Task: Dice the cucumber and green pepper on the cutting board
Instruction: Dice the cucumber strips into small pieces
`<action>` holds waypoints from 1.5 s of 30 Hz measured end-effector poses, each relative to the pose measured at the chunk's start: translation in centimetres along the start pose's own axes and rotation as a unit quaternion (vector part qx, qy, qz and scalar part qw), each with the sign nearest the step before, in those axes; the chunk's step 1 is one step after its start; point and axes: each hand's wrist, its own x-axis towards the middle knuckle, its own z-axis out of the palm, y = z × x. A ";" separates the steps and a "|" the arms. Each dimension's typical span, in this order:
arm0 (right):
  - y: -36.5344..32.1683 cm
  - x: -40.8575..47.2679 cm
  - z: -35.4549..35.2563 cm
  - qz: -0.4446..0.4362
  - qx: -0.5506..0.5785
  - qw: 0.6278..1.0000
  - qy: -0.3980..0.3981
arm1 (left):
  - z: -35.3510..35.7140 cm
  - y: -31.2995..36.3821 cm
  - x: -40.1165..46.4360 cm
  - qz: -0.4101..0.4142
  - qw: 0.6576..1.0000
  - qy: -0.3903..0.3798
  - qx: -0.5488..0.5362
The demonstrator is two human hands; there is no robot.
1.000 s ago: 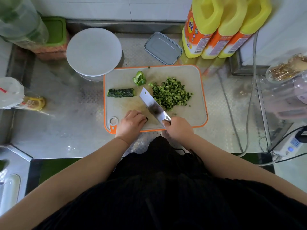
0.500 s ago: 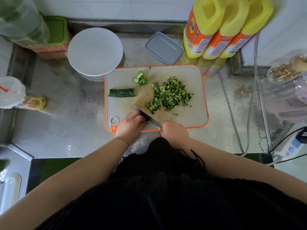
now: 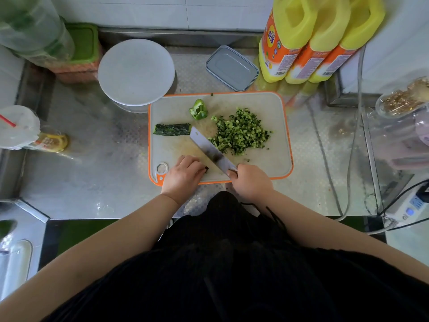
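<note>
Cucumber piece (image 3: 172, 129) lies crosswise beyond the left hand (image 3: 183, 175), whose fingers curl over a scrap, while the right hand (image 3: 249, 182) grips the knife (image 3: 210, 151).

Single head-worn wide-angle view, looking almost straight down from above the person's torso. Cutting board (image 3: 274, 117) sits center frame, close, at arm's reach; both forearms enter from the bottom corners. Top edge catches the wall and the yellow bottles (image 3: 308, 38). Strong lens bending at the borders. No second view, so nothing overlaps.
</note>
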 end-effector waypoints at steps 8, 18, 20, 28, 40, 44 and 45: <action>-1.8 -0.2 0.7 -0.036 -0.057 0.997 -0.038 | 0.6 -0.3 -0.5 -0.034 0.999 -0.027 -0.013; -1.5 0.9 1.2 -0.008 -0.028 0.999 -0.024 | 0.9 -0.7 -0.6 -0.021 1.000 -0.012 -0.011; -0.7 1.1 0.9 0.028 0.013 0.999 -0.014 | 0.9 -0.9 -0.7 -0.008 1.000 -0.019 -0.006; -0.5 0.3 0.0 0.011 0.007 1.000 0.015 | -0.4 0.0 -0.9 -0.015 1.000 -0.002 -0.001; -3.2 0.5 1.5 -0.030 -0.074 0.996 -0.049 | 0.0 -0.1 -1.2 -0.051 0.998 -0.032 -0.026; -3.3 1.0 1.7 -0.021 -0.068 0.996 -0.048 | 0.4 -0.3 -1.3 -0.041 0.999 -0.022 -0.022; -3.3 1.2 1.5 -0.020 -0.064 0.997 -0.047 | 0.5 -0.4 -1.3 -0.039 0.999 -0.015 -0.018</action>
